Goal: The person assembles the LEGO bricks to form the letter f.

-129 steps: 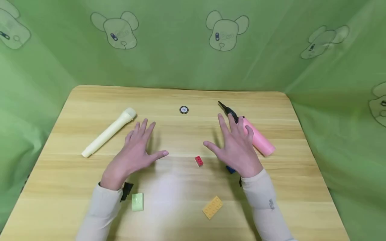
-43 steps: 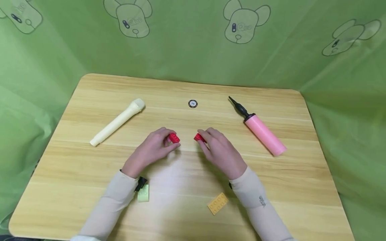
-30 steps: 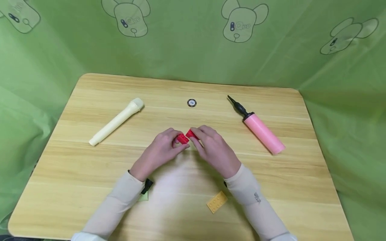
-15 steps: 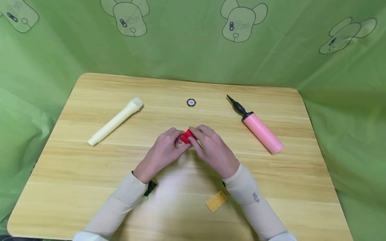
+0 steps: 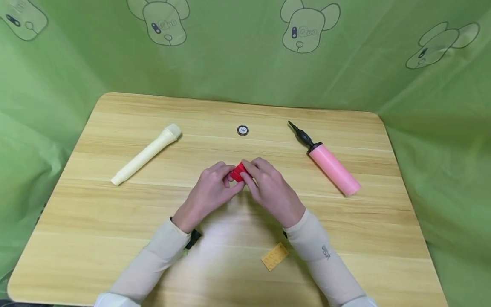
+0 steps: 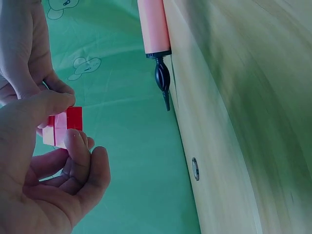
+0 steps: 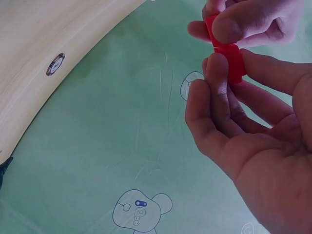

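Two red toy building bricks meet above the middle of the table; whether they are locked together I cannot tell. My left hand (image 5: 209,189) pinches the left red brick (image 5: 236,176) between thumb and fingers. From the other side, my right hand (image 5: 274,192) pinches the right red brick (image 7: 231,61), its fingertips covering part of it. In the left wrist view the red bricks (image 6: 60,127) touch face to face, partly behind my thumb and fingers. A yellow brick (image 5: 274,256) lies below my right forearm. Of a light green brick (image 5: 186,252), only a sliver shows by my left wrist.
A cream microphone-shaped stick (image 5: 145,155) lies at the left of the wooden table (image 5: 96,221). A poker chip (image 5: 242,130) lies near the back. On the right is a pink hand pump (image 5: 333,169) with a black nozzle. Green curtains (image 5: 230,72) surround the table.
Both hands were spread above the table, with one red brick visible. Later each held a red brick apart; the hands have since come together and the bricks touch. A blue brick is now out of sight.
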Demonstrator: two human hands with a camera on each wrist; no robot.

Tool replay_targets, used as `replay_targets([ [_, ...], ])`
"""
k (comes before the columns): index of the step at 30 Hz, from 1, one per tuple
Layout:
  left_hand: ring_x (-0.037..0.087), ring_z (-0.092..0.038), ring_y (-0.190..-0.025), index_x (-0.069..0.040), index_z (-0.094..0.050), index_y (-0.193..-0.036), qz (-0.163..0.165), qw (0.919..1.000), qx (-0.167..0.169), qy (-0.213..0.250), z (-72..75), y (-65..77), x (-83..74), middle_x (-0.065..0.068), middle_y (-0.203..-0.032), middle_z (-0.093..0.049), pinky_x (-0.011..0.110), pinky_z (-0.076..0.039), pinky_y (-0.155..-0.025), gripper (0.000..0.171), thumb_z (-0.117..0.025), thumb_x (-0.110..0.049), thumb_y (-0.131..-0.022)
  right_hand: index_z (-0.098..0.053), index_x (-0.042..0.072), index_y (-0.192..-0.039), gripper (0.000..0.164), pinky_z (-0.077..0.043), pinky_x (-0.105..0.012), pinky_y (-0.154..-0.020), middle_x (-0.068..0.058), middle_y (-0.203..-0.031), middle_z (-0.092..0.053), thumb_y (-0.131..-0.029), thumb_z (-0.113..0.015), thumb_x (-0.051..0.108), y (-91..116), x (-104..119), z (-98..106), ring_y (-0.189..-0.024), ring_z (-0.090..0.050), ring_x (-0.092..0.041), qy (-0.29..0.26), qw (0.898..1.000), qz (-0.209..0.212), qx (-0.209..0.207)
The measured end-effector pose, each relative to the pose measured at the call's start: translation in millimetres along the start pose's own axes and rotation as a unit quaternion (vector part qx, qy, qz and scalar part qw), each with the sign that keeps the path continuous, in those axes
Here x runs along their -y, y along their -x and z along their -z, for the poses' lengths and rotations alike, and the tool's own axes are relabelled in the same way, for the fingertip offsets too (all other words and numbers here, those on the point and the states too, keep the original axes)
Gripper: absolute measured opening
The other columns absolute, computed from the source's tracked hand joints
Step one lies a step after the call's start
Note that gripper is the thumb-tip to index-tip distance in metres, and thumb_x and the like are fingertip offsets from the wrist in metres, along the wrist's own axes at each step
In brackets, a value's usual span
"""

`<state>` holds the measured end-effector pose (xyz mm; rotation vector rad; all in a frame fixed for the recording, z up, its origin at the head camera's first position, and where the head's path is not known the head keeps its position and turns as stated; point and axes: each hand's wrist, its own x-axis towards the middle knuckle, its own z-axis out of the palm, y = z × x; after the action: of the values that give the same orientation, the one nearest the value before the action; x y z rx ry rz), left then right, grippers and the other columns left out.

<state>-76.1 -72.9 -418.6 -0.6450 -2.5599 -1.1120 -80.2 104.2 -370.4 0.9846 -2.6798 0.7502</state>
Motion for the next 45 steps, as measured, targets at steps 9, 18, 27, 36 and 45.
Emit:
replay_targets([
  [9,0.010,-0.055,-0.060,0.006,-0.074,-0.103,-0.008,0.9998,-0.016,0.003,-1.2,-2.3,-2.0,0.007,-0.074,-0.064,0.015,-0.047,-0.053,0.027,-0.080,-0.009,-0.081,-0.064,-0.012,-0.122,0.035,-0.050,-0.019,-0.062,-0.012,-0.096,-0.064,-0.092,-0.071,0.004,1,1,0,-0.075,-0.055,-0.014,-0.005,1.000,0.003,-0.013],
  [18,0.009,-0.053,-0.059,0.006,-0.074,-0.100,-0.015,0.9991,-0.038,0.016,-1.3,-0.9,-3.6,0.004,-0.072,-0.061,0.014,-0.044,-0.050,0.027,-0.080,-0.007,-0.077,-0.063,-0.013,-0.123,0.036,-0.047,-0.017,-0.059,-0.011,-0.094,-0.062,-0.092,-0.071,0.003,2,4,1,-0.072,-0.053,-0.013,0.000,1.000,0.011,-0.021],
  [27,0.010,-0.056,-0.059,0.007,-0.073,-0.100,-0.011,0.9977,-0.053,0.042,-2.5,-1.3,-5.5,0.005,-0.073,-0.064,0.014,-0.044,-0.050,0.028,-0.080,-0.007,-0.077,-0.062,-0.014,-0.122,0.034,-0.045,-0.017,-0.058,-0.010,-0.093,-0.062,-0.092,-0.070,0.001,3,6,5,-0.072,-0.051,-0.013,0.006,0.999,0.024,-0.024],
  [36,0.010,-0.054,-0.059,0.006,-0.074,-0.100,-0.003,0.9984,-0.039,0.040,-6.2,-0.8,-5.5,0.006,-0.071,-0.062,0.016,-0.044,-0.049,0.027,-0.081,-0.007,-0.077,-0.063,-0.014,-0.121,0.034,-0.047,-0.016,-0.058,-0.010,-0.093,-0.063,-0.092,-0.070,0.002,3,2,7,-0.069,-0.052,-0.011,-0.013,1.000,0.016,-0.003],
  [45,0.010,-0.056,-0.070,0.000,-0.071,-0.109,0.011,0.9968,0.050,0.061,4.0,-6.2,2.6,0.002,-0.080,-0.061,0.021,-0.045,-0.056,0.033,-0.081,-0.022,-0.086,-0.070,-0.004,-0.113,0.023,-0.055,-0.022,-0.072,-0.008,-0.098,-0.067,-0.092,-0.071,0.004,-1,-10,12,-0.079,-0.061,-0.014,-0.020,0.999,0.027,0.023],
])
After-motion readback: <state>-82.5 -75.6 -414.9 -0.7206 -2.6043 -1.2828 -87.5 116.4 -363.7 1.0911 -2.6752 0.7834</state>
